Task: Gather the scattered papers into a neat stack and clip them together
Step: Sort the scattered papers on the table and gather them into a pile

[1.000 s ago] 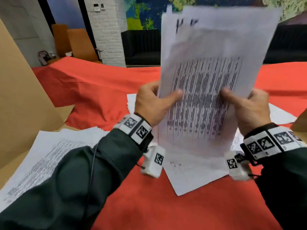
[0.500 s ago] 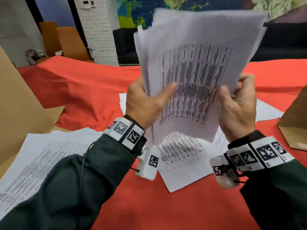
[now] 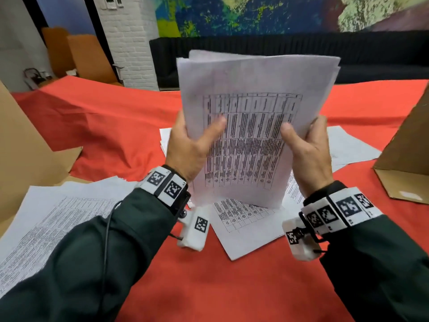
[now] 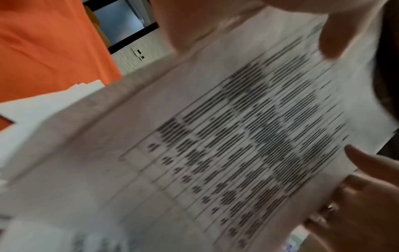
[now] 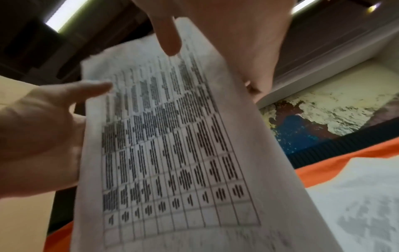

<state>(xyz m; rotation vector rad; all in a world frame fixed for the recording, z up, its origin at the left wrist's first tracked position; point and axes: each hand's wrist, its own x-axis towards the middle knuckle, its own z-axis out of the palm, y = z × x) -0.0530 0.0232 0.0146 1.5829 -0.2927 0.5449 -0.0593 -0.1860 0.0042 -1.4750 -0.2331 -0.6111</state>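
I hold a stack of printed papers (image 3: pixel 255 126) upright over the red cloth, its lower edge close to a loose sheet (image 3: pixel 243 226) lying flat. My left hand (image 3: pixel 197 138) grips the stack's left edge with the thumb on the front page. On the opposite edge my right hand (image 3: pixel 304 142) grips it the same way. The top corners are slightly uneven. In the left wrist view the printed page (image 4: pixel 215 136) fills the picture. The right wrist view shows the page (image 5: pixel 172 145) between both hands. More sheets lie at the left (image 3: pixel 58 217) and right (image 3: pixel 348 145).
The table is covered by a red cloth (image 3: pixel 209 287). A large cardboard sheet (image 3: pixel 23 147) stands at the left edge. At the right sits an open cardboard box (image 3: pixel 408 154). A black sofa (image 3: pixel 278 47) runs along the far wall.
The stack has come down from face height toward the table. Its fanned top edges have drawn closer together. Both hands have kept their hold on the side edges.
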